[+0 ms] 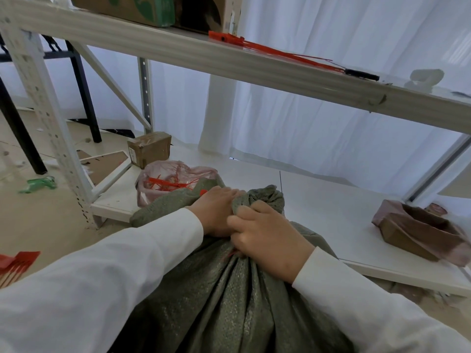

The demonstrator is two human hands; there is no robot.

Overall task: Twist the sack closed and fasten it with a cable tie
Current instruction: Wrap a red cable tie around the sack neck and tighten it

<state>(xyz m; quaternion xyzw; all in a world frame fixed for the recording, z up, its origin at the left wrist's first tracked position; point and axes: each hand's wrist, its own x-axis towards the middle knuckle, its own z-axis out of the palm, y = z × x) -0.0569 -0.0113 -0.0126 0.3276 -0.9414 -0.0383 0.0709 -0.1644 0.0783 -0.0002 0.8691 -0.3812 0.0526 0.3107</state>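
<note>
A grey-green woven sack (229, 301) stands in front of me, its mouth gathered into a bunched neck (265, 197). My left hand (216, 210) wraps around the neck from the left. My right hand (270, 235) grips the neck just below the bunched top, fingers curled tight. A small bit of red cable tie (203, 192) peeks out beside my left fingers, and a red sliver (233, 254) shows under my right hand. How the tie runs around the neck is hidden by my hands.
A bundle of red cable ties (275, 50) lies on the upper shelf (229, 59). A pink plastic bag (175, 179) with loose red ties sits on the low white shelf (331, 212), beside a cardboard box (150, 149). A torn brown carton (418, 233) lies at right.
</note>
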